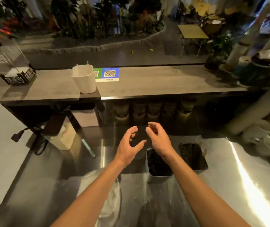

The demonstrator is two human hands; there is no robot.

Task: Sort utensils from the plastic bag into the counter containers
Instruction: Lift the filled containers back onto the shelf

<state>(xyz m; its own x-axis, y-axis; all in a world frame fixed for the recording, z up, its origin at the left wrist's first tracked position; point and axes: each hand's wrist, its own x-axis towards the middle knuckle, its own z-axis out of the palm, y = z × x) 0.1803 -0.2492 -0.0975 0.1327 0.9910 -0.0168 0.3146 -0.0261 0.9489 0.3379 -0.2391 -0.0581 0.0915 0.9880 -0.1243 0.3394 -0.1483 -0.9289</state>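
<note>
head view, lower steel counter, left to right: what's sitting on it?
Beige box → plastic bag → pale container with dark contents → dark container → white cups at the far right. The teal stick is left out because it overlaps the bag's span.

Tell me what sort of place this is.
Probably a café or drinks stall's service counter beside a garden: a QR code sign on the raised counter, a steel worktop below it, and plants and a folding table beyond.
</note>
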